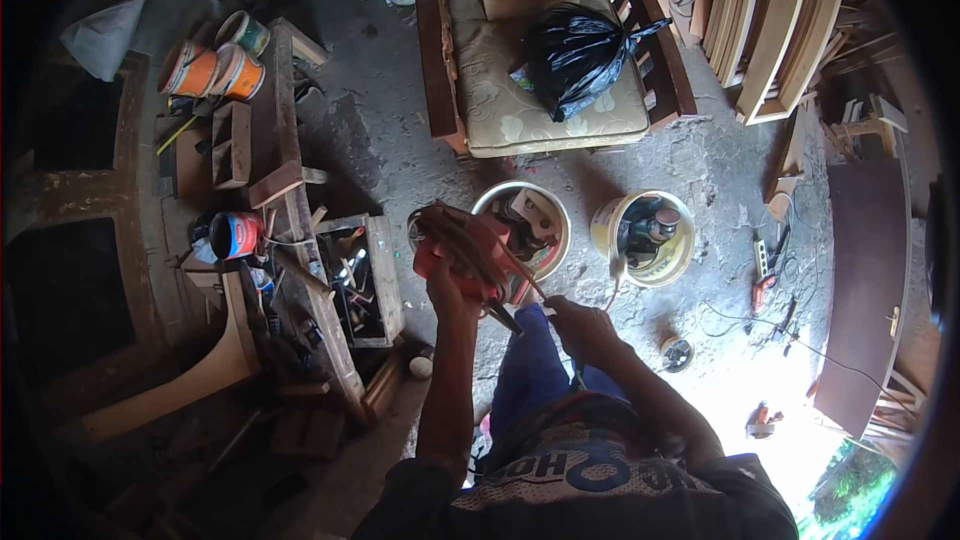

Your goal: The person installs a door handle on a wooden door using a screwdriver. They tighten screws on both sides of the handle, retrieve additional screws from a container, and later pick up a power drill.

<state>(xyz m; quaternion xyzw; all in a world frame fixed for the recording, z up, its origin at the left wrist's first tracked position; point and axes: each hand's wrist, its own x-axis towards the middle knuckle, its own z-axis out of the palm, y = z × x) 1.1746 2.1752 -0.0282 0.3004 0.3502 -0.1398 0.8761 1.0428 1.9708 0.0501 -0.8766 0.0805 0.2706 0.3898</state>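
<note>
A red power tool (488, 236) with a brown cord wound around its body is in my left hand (447, 292), fingers closed about its near side. Its exact kind is hard to tell under the loops. My right hand (585, 331) is closed on a stretch of the cord (522, 267), which runs taut from the tool. Just beyond the tool stands a round bucket (566, 221) with tools in it, partly hidden by what I hold. To its right is a cream bucket (686, 258) holding a dark green power tool (640, 232).
A cushioned wooden armchair (490, 130) bearing a black plastic bag (578, 55) stands ahead. On the left are a wooden bench (292, 155) and a toolbox (393, 280). A power strip (761, 258), cables and a brown door panel (865, 280) lie right. Curved wooden frames (775, 50) lean far right.
</note>
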